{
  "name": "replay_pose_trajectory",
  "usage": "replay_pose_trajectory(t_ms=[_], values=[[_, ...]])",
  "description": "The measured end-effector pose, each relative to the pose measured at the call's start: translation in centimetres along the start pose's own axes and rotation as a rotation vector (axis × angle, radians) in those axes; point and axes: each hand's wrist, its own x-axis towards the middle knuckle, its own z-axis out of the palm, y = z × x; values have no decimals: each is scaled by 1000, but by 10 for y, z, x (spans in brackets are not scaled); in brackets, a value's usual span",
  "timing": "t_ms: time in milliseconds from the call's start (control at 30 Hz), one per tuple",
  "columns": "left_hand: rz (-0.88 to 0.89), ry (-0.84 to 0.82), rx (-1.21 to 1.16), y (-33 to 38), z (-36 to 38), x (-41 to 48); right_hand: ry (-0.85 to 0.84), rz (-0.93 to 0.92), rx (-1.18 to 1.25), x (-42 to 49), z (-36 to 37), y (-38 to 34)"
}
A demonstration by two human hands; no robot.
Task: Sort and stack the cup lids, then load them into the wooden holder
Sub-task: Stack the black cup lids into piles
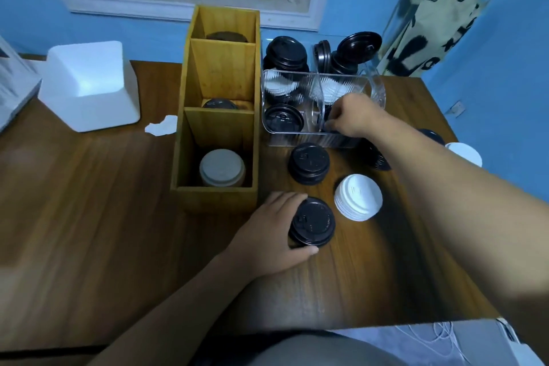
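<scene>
On the wooden table (89,217) in front of you, seen from the head camera, a tall wooden holder (219,86) stood upright with three open compartments in a row running away from you. Its nearest compartment held a stack of white lids (222,167). The middle one held a black lid (219,103), and the farthest held something dark (227,36) that was too dim to make out.

Your left hand (273,229) lay just in front of the holder's near right corner. Its fingers and thumb were curled around a black lid stack (312,221) that stood on the table.

Your right hand (353,117) reached into the near right section of a clear ribbed bin (377,89) just right of the holder, its fingers pinching a single black lid (328,125). White lids showed through the bin's far sections, and another black lid (283,120) lay in its near left section.

Between your hands stood a second black stack (309,163) and, to its right, a white stack (358,197). More black lids (286,50) were piled behind the bin. A lone white lid (466,153) sat near the table's right edge.

A white foam box (89,83) and a scrap of crumpled paper (162,125) lay to the left of the holder.
</scene>
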Motion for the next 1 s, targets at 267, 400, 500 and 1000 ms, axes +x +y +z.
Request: replay_pose_trajectory(t_ms=[267,400,500,1000], values=[[-8,4,-5,0,-1,1,-22,53,-69,22,17,-11],[-6,8,-1,0,-1,0,91,70,-2,6,7,-4],[-1,12,5,-1,1,0,292,86,248,-34,-10,9],[-17,31,48,-1,3,1,-216,386,1740,-242,103,99]])
